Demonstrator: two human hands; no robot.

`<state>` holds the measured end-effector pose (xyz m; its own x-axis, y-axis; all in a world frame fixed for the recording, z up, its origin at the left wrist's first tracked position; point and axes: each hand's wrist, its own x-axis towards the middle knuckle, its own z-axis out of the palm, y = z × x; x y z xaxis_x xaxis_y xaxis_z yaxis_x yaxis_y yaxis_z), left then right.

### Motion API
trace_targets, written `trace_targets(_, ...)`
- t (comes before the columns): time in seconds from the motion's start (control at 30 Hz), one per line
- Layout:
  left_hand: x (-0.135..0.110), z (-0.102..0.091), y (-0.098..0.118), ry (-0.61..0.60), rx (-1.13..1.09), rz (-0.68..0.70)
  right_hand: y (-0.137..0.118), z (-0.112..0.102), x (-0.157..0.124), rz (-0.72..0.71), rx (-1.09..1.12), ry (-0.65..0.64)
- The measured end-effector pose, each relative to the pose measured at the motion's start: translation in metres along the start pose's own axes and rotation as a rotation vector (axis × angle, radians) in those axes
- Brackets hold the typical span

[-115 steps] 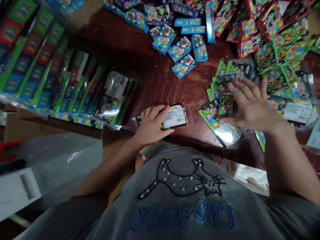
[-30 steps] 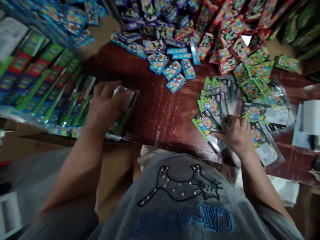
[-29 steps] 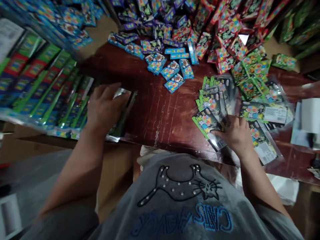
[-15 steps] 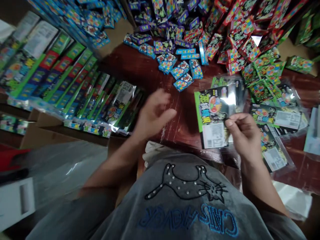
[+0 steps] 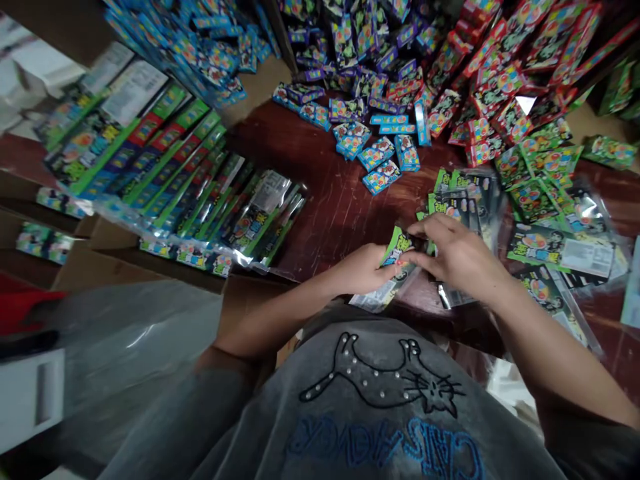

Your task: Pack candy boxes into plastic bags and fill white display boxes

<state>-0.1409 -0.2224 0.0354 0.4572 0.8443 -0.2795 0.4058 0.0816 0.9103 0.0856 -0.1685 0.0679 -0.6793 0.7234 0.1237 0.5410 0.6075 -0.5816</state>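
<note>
Close to my shirt, a clear-edged printed packaging bag [image 5: 377, 298] with a green strip and a white label hangs between my hands. My left hand [image 5: 363, 270] is closed around its side. With thumb and fingers bent together, my right hand [image 5: 457, 257] pinches the bag's upper edge; the exact grip is partly hidden behind the fingers. Under and beyond the right hand lie more flat printed bags [image 5: 477, 193]. Small blue candy boxes [image 5: 383, 177] sit loose on the dark red table [image 5: 320, 200] ahead of my hands.
Filled bags [image 5: 200, 180] stand in a row at the left above cardboard boxes [image 5: 115, 240]. Purple boxes [image 5: 363, 37], red boxes [image 5: 505, 87] and green boxes [image 5: 543, 180] are heaped across the back and right. A grey plastic sheet [image 5: 145, 360] hangs lower left.
My left hand has moved right and taken hold of the bag. The bag has come left and lower, tilting, and my right hand has shifted to its upper edge.
</note>
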Motion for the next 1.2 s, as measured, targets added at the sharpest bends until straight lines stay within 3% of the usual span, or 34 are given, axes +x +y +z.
trace_targets(0.13, -0.005, -0.004, -0.006, -0.099, -0.035, 0.032, -0.002, -0.018, 0.007, -0.024, 0.073, -0.185)
trace_targets(0.27, -0.016, -0.008, -0.011, -0.209, -0.295, 0.015, -0.003, -0.037, 0.005, -0.166, 0.249, -0.386)
trace_targets(0.33, -0.019, -0.007, -0.012, -0.214, -0.413, -0.039, -0.002, -0.041, 0.003, -0.172, 0.284, -0.402)
trace_targets(0.4, -0.020, -0.006, -0.012, -0.150, -0.474, -0.090, 0.000, -0.038, 0.002, -0.132, 0.273, -0.320)
trace_targets(0.53, -0.015, -0.006, -0.015, 0.213, -0.517, -0.131, -0.003, 0.005, 0.001, 0.157, 0.305, 0.169)
trace_targets(0.6, -0.013, -0.005, -0.021, 0.389, -0.515, -0.142, -0.010, 0.041, 0.000, 0.316, 0.377, 0.307)
trace_targets(0.77, -0.013, 0.015, -0.050, 0.747, -0.199, -0.243, -0.033, 0.119, 0.004, 0.613, 0.038, -0.016)
trace_targets(0.9, -0.020, 0.022, -0.069, 0.808, 0.049, -0.193, -0.035, 0.132, 0.013, 0.630, -0.023, -0.084)
trace_targets(0.97, -0.020, 0.008, -0.069, 0.834, 0.282, -0.093, -0.030, 0.124, 0.017, 0.622, -0.056, -0.117)
trace_targets(1.03, -0.011, -0.022, -0.061, 0.903, 0.568, -0.018, -0.023, 0.110, 0.022, 0.608, -0.089, -0.156)
trace_targets(1.1, 0.012, -0.064, -0.049, 0.949, 0.758, 0.022, -0.014, 0.092, 0.031, 0.583, -0.116, -0.147)
trace_targets(1.2, 0.069, -0.134, -0.035, 0.855, 0.847, 0.051, 0.007, 0.068, 0.057, 0.495, -0.170, 0.034)
